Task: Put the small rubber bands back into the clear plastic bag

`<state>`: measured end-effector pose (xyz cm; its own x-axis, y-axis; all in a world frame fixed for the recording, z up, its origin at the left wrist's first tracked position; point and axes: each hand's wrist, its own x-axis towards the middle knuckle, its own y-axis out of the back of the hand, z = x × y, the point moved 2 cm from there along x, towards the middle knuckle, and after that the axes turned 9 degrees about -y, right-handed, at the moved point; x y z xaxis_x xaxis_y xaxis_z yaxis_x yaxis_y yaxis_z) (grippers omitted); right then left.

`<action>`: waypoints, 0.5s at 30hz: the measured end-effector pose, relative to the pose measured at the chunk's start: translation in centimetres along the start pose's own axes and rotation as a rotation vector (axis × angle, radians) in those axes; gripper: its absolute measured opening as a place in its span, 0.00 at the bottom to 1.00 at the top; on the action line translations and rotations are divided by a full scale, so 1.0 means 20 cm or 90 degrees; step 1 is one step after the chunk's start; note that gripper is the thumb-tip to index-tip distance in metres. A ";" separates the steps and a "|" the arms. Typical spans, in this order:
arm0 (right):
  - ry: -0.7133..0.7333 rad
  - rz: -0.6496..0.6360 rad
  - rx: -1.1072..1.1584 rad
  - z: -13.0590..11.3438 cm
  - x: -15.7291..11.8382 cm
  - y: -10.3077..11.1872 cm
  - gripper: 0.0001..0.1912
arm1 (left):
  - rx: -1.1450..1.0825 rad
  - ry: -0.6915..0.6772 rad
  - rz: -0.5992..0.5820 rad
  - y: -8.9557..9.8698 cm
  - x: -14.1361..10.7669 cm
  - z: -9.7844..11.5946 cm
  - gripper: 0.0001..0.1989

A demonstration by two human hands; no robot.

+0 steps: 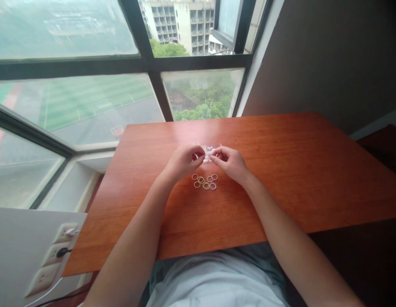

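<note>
Over the middle of the table, my left hand (187, 161) and my right hand (228, 161) face each other with fingertips close together. Both pinch a small clear plastic bag (208, 150), thumb against fingers on each side. Whitish marks or glare show on the bag, and what it may contain is too small to make out. Just nearer to me on the tabletop lie several thin rings, like small hair ties, some yellow-green (206, 186) and some pale pink or white (212, 186). They lie in a loose cluster, a few touching or overlapping.
The reddish-brown wooden table (290, 170) has its near edge against my body. Behind it and to the left are dark-framed windows (198, 64). Wall sockets (52, 254) with plugged-in cables sit at the lower left, and a grey wall (329, 55) rises on the right.
</note>
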<state>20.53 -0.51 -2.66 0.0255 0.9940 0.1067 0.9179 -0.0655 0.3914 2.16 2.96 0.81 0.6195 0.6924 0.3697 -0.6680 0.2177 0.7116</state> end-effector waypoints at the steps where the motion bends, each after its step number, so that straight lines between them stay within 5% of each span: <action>1: 0.001 0.000 0.003 0.00 0.00 0.00 0.09 | 0.013 0.008 0.013 0.01 0.00 -0.02 0.06; 7: -0.004 0.016 0.003 0.00 0.00 0.01 0.08 | 0.102 0.074 0.075 0.11 -0.03 -0.11 0.08; 15: -0.003 0.018 -0.019 0.01 0.01 0.00 0.07 | 0.154 0.083 0.051 0.13 -0.04 -0.12 0.08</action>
<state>20.70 -0.35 -2.81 0.0529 0.9921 0.1137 0.9042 -0.0960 0.4161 -1.09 4.60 0.87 0.5005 0.7867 0.3614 -0.5848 -0.0007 0.8112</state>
